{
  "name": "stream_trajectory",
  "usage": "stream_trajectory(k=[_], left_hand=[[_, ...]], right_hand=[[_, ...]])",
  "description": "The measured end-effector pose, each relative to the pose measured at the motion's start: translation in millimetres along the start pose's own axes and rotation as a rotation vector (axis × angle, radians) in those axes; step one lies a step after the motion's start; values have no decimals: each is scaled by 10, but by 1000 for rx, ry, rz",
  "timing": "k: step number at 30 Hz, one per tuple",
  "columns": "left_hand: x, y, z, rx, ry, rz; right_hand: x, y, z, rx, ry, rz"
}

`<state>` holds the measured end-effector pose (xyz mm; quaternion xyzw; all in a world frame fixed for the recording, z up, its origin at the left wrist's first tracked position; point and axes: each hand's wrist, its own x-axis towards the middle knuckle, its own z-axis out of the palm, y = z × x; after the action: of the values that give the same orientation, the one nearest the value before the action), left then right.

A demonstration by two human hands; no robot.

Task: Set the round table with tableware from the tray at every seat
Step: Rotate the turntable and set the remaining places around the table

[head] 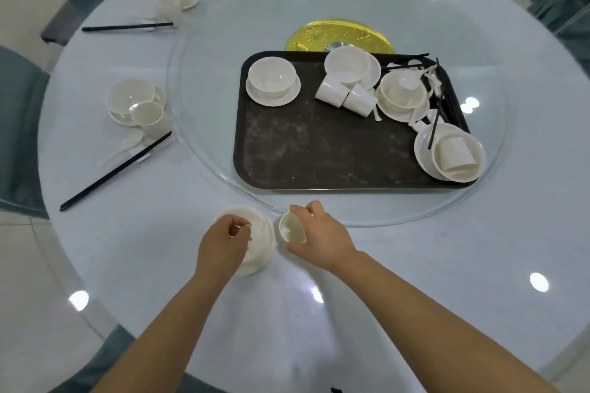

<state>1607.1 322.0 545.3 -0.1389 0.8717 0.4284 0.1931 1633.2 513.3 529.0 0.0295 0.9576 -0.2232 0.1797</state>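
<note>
At six o'clock on the table, the left hand pinches the bowl rim; the right hand grips a cup just beside it; set the cup down upright, clear of the bowl; the tray sits at centre.

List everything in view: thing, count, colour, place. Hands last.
Table: one, pale blue, round, fills the view.
Glass turntable: one, clear, at table centre.
Gold disc: one, under the turntable, behind the tray.
Tray: one, dark brown, on the turntable.
Tableware on tray: white bowls, plates, cups and spoons, black chopsticks; exact count unclear.
Place settings: two at left, a third partly visible at top; white dishes, black chopsticks.
Chairs: grey-blue, around the table; partly cropped.
Bowl: one, white, near edge.
Cup: one, white, beside bowl.
Left hand: over the bowl.
Right hand: grips the cup.
</note>
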Motion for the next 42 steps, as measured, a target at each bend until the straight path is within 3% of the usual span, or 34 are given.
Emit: stream_trajectory(k=[5,10,14,18,32,36,38,42], left_hand=[[81,97,-8,-46,-26,31],[207,327,61,-24,-35,129],[292,600,211,-35,-56,183],[354,853,413,-27,-83,246],[517,1283,1232,85,-204,318],[588,1312,1372,84,-228,291],[618,1325,1411,96,-230,278],[680,1349,1468,126,-229,261]], right_hand=[[-2,12,30,-9,-22,-10],[38,182,-192,14,134,17],[107,588,-498,25,202,228],[64,1077,-693,38,112,433],[146,1069,-594,-10,99,417],[131,1041,-614,72,66,314],[61,1096,-702,208,141,233],[-11,1336,-1072,397,555,252]])
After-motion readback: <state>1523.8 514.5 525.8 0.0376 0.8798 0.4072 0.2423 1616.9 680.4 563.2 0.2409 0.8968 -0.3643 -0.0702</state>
